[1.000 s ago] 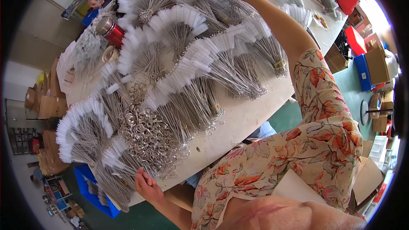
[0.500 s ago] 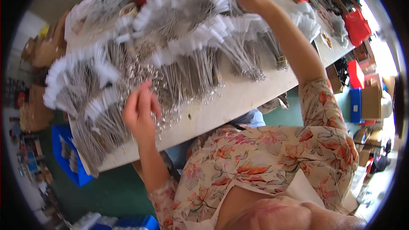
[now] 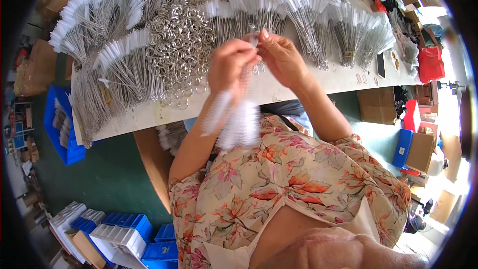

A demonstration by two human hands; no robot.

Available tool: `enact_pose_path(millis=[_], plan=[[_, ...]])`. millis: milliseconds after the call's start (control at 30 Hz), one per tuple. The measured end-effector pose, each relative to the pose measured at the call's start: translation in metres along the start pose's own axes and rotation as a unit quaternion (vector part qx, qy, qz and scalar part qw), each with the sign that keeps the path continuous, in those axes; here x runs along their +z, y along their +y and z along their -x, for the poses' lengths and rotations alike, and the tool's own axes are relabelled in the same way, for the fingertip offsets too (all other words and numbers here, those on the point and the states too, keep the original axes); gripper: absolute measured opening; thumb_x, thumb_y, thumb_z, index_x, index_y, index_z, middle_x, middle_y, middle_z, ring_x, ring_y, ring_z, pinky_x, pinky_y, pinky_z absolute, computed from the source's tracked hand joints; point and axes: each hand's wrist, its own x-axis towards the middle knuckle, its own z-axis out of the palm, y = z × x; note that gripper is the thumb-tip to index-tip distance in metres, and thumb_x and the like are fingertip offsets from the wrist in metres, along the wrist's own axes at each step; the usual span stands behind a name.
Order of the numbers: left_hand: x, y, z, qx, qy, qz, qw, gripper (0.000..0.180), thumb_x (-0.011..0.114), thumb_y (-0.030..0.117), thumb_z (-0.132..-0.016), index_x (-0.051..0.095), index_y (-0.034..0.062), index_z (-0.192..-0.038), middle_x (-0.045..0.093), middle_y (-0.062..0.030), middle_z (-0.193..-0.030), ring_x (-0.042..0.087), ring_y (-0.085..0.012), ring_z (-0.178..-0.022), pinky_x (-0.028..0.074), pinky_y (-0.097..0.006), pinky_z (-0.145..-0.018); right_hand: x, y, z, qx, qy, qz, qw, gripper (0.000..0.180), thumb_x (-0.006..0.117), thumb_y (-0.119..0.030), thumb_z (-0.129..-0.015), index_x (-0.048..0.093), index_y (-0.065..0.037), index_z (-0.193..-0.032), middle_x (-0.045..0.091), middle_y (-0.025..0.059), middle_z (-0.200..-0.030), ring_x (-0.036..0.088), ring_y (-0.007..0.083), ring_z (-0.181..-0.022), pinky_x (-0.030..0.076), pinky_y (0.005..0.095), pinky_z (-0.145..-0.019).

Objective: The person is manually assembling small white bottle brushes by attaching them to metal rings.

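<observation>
In front of my chest, above the table's near edge, my two hands meet. My left hand (image 3: pixel 231 67) is closed round the thin wire stems of several tube brushes (image 3: pixel 241 127), whose white bristles hang down toward me, blurred. Close beside it, my right hand (image 3: pixel 284 60) pinches with thumb and fingers at the far end of the stems. What sits between those fingertips is too small to make out. Just beyond my left hand lies a heap of shiny metal rings (image 3: pixel 179 42). Fanned bundles of similar brushes (image 3: pixel 303 25) lie behind and to both sides of my hands.
The white table (image 3: pixel 144 117) carries more brush bundles (image 3: pixel 99 15) at the left and a dark phone-like slab (image 3: pixel 381 65) at the right. A blue bin (image 3: pixel 62 124) stands off the left corner, and blue and white crates (image 3: pixel 119 234) sit lower left. A cardboard box (image 3: pixel 378 104) is at the right.
My left hand has come away from the ring heap, and my right hand has drawn back from the far brushes. Both are now together before me with brushes held. The view has shifted.
</observation>
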Motion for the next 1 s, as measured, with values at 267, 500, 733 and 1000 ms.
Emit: enact_pose_path(millis=[267, 500, 733, 1000], plan=[[0.015, -0.060, 0.052, 0.228, 0.044, -0.165, 0.959, 0.030, 0.067, 0.002, -0.073, 0.060, 0.0050, -0.101, 0.057, -0.0096, -0.094, 0.058, -0.0219, -0.078, 0.048, -0.031, -0.064, -0.041, -0.052, 0.013, 0.148, -0.136, 0.222, 0.954, 0.023, 0.047, -0.024, -0.094, 0.057, -0.005, -0.086, 0.048, -0.0054, -0.065, 0.041, 0.0047, -0.056, 0.036, 0.0189, -0.053], [0.010, -0.081, 0.082, 0.046, -0.057, -0.097, 0.993, 0.026, 0.067, 0.006, -0.077, 0.059, 0.0015, -0.102, 0.061, -0.0073, -0.080, 0.054, -0.0125, -0.059, 0.045, -0.025, -0.055, -0.048, -0.003, 0.051, 0.037, -0.326, 0.892, 0.312, 0.009, 0.061, -0.010, -0.072, 0.064, -0.014, -0.079, 0.062, 0.0040, -0.079, 0.062, 0.0185, -0.079, 0.048, 0.0334, -0.064], [-0.011, -0.059, 0.091, 0.208, -0.020, -0.155, 0.965, 0.022, 0.070, 0.007, -0.072, 0.059, 0.0052, -0.091, 0.060, -0.0070, -0.079, 0.059, -0.0231, -0.065, 0.047, -0.028, -0.055, -0.002, 0.004, 0.051, 0.318, -0.300, 0.318, 0.841, 0.016, 0.052, -0.017, -0.089, 0.061, -0.004, -0.087, 0.058, 0.0037, -0.069, 0.053, 0.0125, -0.060, 0.042, 0.0257, -0.056], [-0.025, -0.031, 0.087, 0.331, -0.092, -0.180, 0.922, 0.022, 0.069, 0.010, -0.074, 0.060, 0.0038, -0.093, 0.060, -0.0075, -0.081, 0.060, -0.0217, -0.066, 0.047, -0.028, -0.053, 0.002, -0.009, 0.052, 0.480, -0.307, 0.046, 0.820, 0.023, 0.054, -0.023, -0.090, 0.062, -0.002, -0.087, 0.055, -0.0012, -0.064, 0.042, 0.0036, -0.051, 0.033, 0.0178, -0.046]])
